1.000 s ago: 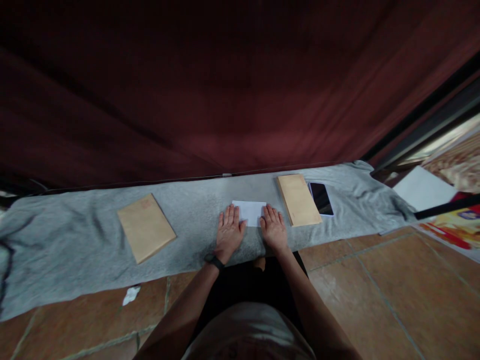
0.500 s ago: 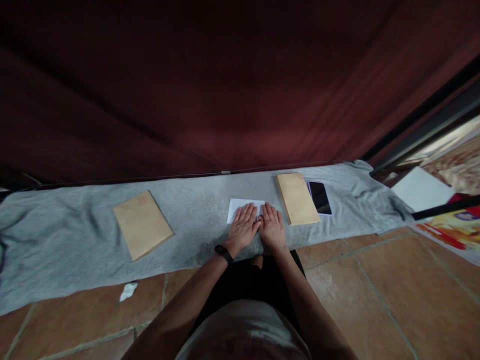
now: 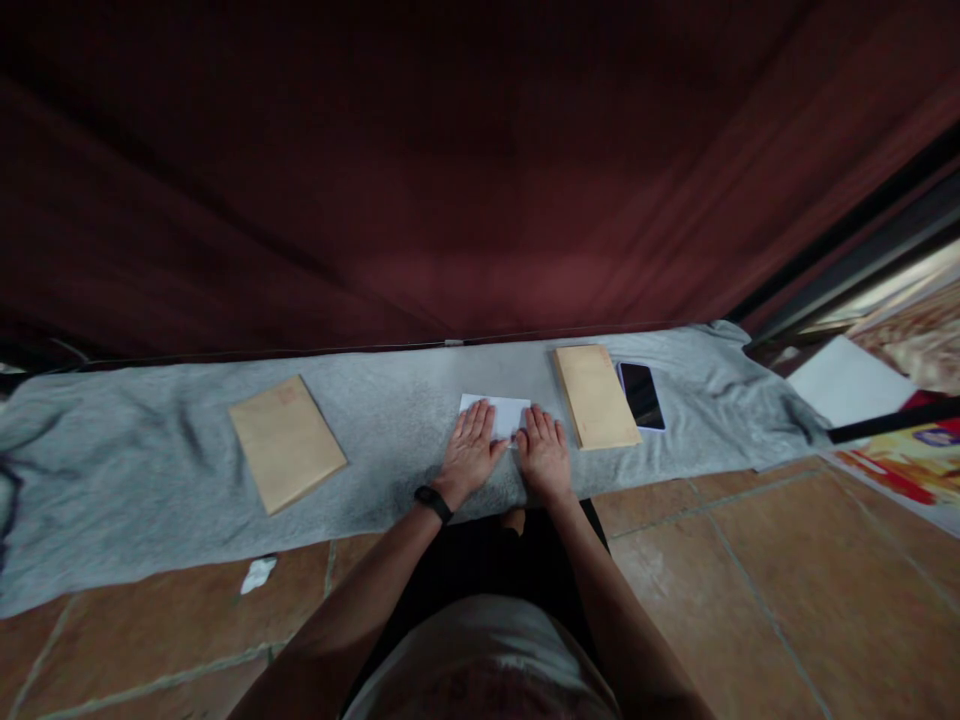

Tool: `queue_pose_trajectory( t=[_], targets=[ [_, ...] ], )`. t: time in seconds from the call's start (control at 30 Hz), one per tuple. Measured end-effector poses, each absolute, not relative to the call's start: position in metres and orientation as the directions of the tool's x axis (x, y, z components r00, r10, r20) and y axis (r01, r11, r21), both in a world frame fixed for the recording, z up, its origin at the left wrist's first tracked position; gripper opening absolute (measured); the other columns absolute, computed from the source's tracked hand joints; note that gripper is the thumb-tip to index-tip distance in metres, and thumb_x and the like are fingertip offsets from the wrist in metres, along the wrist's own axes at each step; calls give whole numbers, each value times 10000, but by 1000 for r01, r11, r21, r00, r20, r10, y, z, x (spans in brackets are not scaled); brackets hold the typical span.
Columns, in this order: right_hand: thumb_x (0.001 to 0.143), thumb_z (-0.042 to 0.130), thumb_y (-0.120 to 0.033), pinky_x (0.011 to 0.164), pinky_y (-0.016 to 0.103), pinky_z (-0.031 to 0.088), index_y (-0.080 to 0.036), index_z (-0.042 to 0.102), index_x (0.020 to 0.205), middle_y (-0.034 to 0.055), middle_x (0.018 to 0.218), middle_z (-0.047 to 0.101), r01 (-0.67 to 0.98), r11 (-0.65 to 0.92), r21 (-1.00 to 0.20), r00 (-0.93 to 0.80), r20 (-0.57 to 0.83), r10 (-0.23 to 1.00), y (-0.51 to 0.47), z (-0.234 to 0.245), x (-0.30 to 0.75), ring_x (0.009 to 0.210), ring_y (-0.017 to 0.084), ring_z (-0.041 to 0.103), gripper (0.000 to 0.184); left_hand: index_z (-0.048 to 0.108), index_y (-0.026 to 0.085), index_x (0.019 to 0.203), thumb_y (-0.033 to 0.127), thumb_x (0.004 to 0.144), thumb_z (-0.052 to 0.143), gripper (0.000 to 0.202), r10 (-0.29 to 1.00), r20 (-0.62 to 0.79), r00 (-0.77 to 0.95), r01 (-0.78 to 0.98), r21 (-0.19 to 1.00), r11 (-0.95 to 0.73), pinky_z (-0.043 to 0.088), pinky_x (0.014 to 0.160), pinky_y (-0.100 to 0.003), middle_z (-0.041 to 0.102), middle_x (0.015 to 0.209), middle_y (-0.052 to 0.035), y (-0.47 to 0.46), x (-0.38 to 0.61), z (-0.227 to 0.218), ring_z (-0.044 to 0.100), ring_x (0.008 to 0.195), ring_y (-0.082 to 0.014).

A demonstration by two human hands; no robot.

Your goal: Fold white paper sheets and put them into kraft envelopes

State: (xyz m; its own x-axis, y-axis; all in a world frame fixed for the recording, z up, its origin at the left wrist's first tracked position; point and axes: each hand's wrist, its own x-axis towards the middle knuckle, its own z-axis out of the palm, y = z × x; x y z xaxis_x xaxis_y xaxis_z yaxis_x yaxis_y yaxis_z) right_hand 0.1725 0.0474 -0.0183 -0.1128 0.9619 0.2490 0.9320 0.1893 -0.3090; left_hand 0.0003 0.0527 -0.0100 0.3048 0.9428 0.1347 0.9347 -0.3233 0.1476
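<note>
A small white sheet of paper [image 3: 508,415] lies flat on the grey cloth [image 3: 397,400] in front of me. My left hand [image 3: 470,448] rests flat over its left part, fingers stretched out and pointing away from me; a black band circles that wrist. At the paper's right edge, my right hand [image 3: 544,456] lies flat with its fingers extended, partly on the cloth. Between the two hands the paper's middle shows. Just right of my right hand sits a stack of brown envelopes [image 3: 598,397].
Another stack of brown envelopes [image 3: 287,442] lies at the left on the cloth. A dark-screened phone [image 3: 640,395] is beside the right stack. Behind the cloth hangs a dark red curtain [image 3: 480,230]. A crumpled white scrap [image 3: 259,574] lies on the tiled floor [image 3: 697,580].
My left hand has slid left across the paper, away from my right hand, uncovering its middle. My right hand has stayed nearly in place.
</note>
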Motion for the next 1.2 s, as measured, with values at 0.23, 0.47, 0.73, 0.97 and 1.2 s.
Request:
queue_pose_trajectory(
  t=[0.23,0.47,0.73,0.97,1.2],
  targets=[
    [1038,384,-327,1200,491,239,-137,410,1522,144,1563,433,932,199,-303,-115,276,954,48,-22,174,1457,269,374,520,255,46,1563,525,1011,312,733,948,168,271,946,137,-295,176,1264,-442,280,1634,-177,50,-14,-12,198,1540,-251],
    [1034,377,-335,1188,480,260,-130,428,1502,150,1547,457,930,199,-308,-104,297,949,48,-22,174,1432,272,400,513,273,47,1559,526,1009,321,731,956,159,245,951,154,-269,177,1263,-447,284,1632,-176,48,-13,-9,222,1533,-267],
    [983,468,-294,1033,413,406,-129,559,1333,175,1336,596,915,51,-401,72,287,955,54,-15,166,1241,278,526,397,282,43,1557,504,1004,356,724,952,179,250,948,155,-278,182,1261,-461,279,1631,-188,47,-13,-9,216,1534,-279],
    [953,490,-235,885,355,451,-159,634,1194,131,1085,637,894,-13,-448,124,220,968,61,-5,164,1041,251,590,291,284,55,1558,529,1011,320,725,950,195,242,950,153,-273,193,1256,-469,297,1624,-182,48,-13,-10,222,1532,-276],
    [947,502,-266,877,358,462,-173,626,1196,112,1079,642,834,28,-551,145,267,953,54,-11,165,1012,244,602,293,292,66,1558,521,1009,326,714,953,178,244,949,160,-273,201,1254,-480,297,1625,-175,47,-14,-8,223,1533,-272]
  ],
)
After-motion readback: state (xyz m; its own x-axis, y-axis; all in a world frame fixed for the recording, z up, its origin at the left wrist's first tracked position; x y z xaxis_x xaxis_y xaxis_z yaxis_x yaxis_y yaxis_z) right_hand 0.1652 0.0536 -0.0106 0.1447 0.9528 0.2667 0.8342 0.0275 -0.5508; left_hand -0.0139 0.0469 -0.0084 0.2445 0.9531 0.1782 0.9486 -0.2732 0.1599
